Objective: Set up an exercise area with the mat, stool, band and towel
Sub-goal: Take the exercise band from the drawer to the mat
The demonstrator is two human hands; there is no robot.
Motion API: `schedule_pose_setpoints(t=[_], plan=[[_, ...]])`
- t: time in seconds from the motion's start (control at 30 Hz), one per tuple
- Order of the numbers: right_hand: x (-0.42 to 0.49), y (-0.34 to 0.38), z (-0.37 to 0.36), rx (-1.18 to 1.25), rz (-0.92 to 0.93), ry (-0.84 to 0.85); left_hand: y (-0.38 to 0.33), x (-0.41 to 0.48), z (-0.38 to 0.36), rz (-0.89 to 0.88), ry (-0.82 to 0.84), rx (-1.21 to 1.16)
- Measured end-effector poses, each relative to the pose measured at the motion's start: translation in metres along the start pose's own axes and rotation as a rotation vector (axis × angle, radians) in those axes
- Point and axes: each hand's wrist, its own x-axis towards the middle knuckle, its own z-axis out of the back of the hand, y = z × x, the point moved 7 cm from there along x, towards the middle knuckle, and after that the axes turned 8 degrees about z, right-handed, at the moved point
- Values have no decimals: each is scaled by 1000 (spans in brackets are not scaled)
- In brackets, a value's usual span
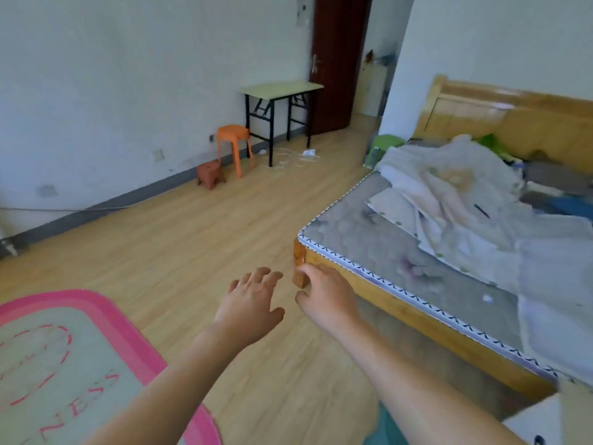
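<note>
A pale green mat (64, 358) with a pink border and pink lettering lies flat on the wood floor at the lower left. An orange stool (234, 146) stands by the far wall, with a small brown stool (211, 175) beside it. My left hand (248, 308) is stretched out in front of me over the floor, fingers spread, holding nothing. My right hand (324, 297) reaches forward next to the bed's near corner, fingers loosely apart and empty. I see no band. Whether a towel lies among the cloths on the bed I cannot tell.
A wooden bed (417, 313) with a bare mattress and rumpled sheets (455, 200) fills the right side. A small folding table (282, 89) stands against the far wall next to a dark door (337, 59). A green stool (383, 146) sits by the bed's head.
</note>
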Motion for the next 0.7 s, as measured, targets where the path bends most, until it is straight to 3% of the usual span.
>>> schedule_pose_setpoints(t=[0.17,0.33,0.7], plan=[[5,-147,61,-36,-257,-114,-147,98,-34,-245,26,-11],[-49,-271,105,-2,-556,-212,-280,138,-75,-497,106,13],[-143,-407,148,24,-1094,-423,-490,161,-142,-1103,251,113]])
